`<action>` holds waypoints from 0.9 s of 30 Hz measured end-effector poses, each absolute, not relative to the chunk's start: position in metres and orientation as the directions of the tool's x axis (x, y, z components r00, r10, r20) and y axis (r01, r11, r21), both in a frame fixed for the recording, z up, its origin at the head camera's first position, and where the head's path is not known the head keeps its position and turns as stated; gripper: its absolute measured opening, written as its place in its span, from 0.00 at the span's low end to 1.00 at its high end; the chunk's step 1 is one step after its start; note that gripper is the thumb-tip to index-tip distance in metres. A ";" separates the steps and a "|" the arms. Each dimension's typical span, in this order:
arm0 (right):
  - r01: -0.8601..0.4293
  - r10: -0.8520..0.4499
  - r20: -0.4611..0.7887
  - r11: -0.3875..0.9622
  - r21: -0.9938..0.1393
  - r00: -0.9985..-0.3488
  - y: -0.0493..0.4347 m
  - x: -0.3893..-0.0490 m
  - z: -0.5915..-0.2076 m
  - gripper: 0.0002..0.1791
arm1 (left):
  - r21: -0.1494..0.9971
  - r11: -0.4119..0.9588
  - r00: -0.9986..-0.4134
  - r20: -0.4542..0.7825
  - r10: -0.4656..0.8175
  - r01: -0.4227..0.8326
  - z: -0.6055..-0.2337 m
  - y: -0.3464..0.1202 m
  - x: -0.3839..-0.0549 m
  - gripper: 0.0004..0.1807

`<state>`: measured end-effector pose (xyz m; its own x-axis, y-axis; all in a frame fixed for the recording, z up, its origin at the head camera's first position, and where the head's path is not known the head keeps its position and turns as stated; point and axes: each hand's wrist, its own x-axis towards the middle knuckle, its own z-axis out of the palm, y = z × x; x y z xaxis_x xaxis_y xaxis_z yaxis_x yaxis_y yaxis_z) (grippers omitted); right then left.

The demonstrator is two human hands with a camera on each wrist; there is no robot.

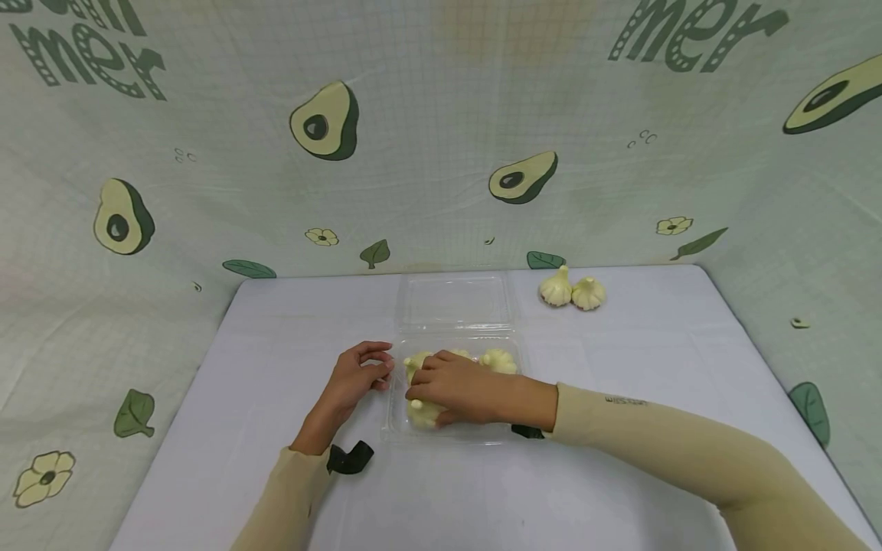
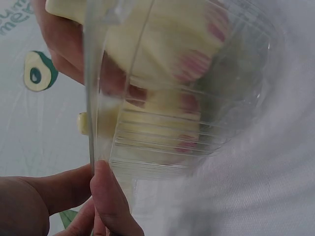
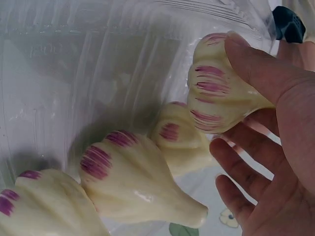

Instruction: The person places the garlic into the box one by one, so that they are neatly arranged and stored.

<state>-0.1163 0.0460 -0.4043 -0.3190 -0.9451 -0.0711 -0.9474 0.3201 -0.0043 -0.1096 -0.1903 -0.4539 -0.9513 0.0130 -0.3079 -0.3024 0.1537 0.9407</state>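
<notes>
A clear plastic container (image 1: 451,441) lies with its lid (image 1: 455,300) folded back toward the wall. My right hand (image 1: 458,389) reaches into its left front part and holds a garlic bulb (image 3: 209,91) between thumb and fingers. Purple streaks mark this cream-coloured bulb. Several other garlic bulbs (image 3: 140,182) sit in a row along the container's far side, one of them (image 1: 498,360) at the far right corner. At the container's left edge, my left hand (image 1: 354,376) pinches the rim (image 2: 92,142) between thumb and finger.
Two garlic bulbs (image 1: 589,294) stand side by side at the back right of the white table (image 1: 661,344). Behind the table hangs a cloth (image 1: 427,191) printed with avocados. Dark straps (image 1: 351,458) are visible at the wrists.
</notes>
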 end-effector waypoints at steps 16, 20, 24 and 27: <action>-0.960 -0.958 -0.082 0.270 0.071 -0.275 0.034 -0.118 -0.420 0.31 | 0.943 0.161 -0.955 -0.297 0.018 -0.290 -0.454 -0.188 -0.110 0.21; -0.957 -0.953 -0.089 0.286 0.055 -0.290 0.032 -0.118 -0.419 0.32 | 0.945 0.157 -0.956 -0.293 0.022 -0.286 -0.454 -0.189 -0.110 0.21; -0.953 -0.948 -0.093 0.301 0.041 -0.304 0.033 -0.118 -0.417 0.33 | 0.944 0.150 -0.953 -0.301 0.023 -0.295 -0.453 -0.189 -0.110 0.21; -0.950 -0.945 -0.096 0.312 0.023 -0.313 0.035 -0.119 -0.414 0.34 | 0.940 0.151 -0.950 -0.311 0.022 -0.305 -0.454 -0.189 -0.110 0.21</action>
